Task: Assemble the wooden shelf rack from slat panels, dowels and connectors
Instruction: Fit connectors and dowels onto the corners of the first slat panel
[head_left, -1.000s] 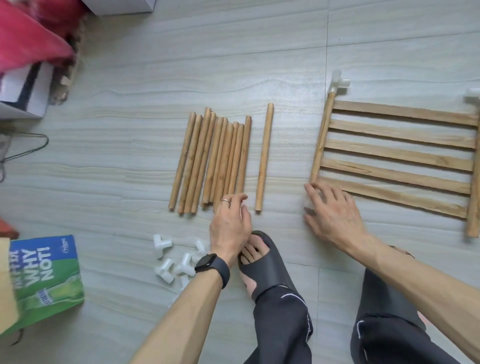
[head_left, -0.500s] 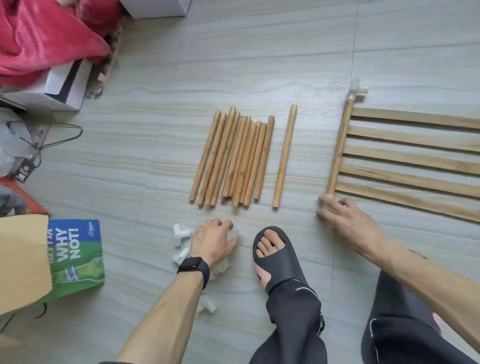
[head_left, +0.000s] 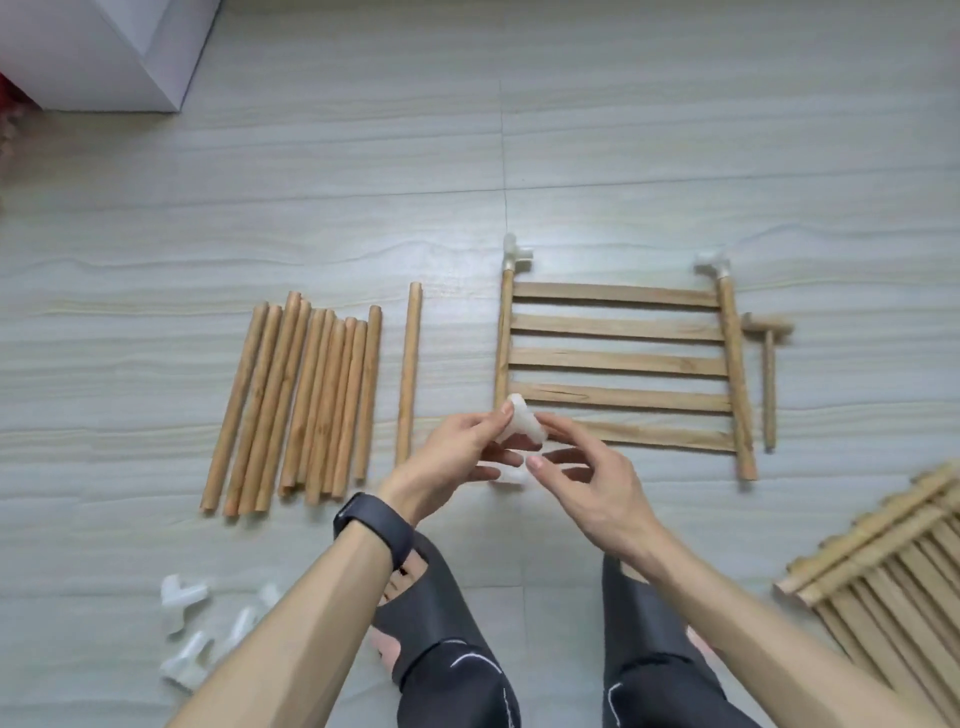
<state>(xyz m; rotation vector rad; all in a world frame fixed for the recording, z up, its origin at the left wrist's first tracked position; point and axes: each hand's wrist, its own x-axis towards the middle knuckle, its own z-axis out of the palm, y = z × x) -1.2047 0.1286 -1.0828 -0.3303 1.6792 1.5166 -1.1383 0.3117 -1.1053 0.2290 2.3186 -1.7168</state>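
Nearest: knees in black trousers, feet in black slide sandals (head_left: 415, 587). Lower left on the grey tiled floor (head_left: 623, 130), a loose heap of white plastic connectors (head_left: 187, 623). Lower right, a stack of spare wooden slat panels (head_left: 883, 571).

Left hand (head_left: 457, 452), black smartwatch (head_left: 374, 530) on the wrist, pinches a white three-way plastic connector (head_left: 519, 428) between thumb and fingertips, held above the floor over the flat panel's near-left corner. Right hand (head_left: 587, 483) is loosely half open. Its forefinger tip touches the connector's right side, thumb clear below, no real grip visible. A second white piece (head_left: 511, 474) shows between the hands; can't tell if it is held or already on the rail.

Left of the hands, a bundle of round wooden dowels (head_left: 301, 405) lies side by side, with one single dowel (head_left: 409, 374) apart.

Beyond the hands, a five-slat wooden panel (head_left: 618, 358) lies flat. White corner connectors are on both far rail ends (head_left: 514, 254) (head_left: 714, 262), and the near-right end is bare. A small wooden mallet (head_left: 768, 364) lies just right of it. Far left, a white box (head_left: 104, 52).

Handling guess: the connector is light, hard, smooth and a bit slippery. Grip its body and keep the socket mouth free. The fit is probably tight. The panel is stiff but its slats are thin, so brace it by the round rail.
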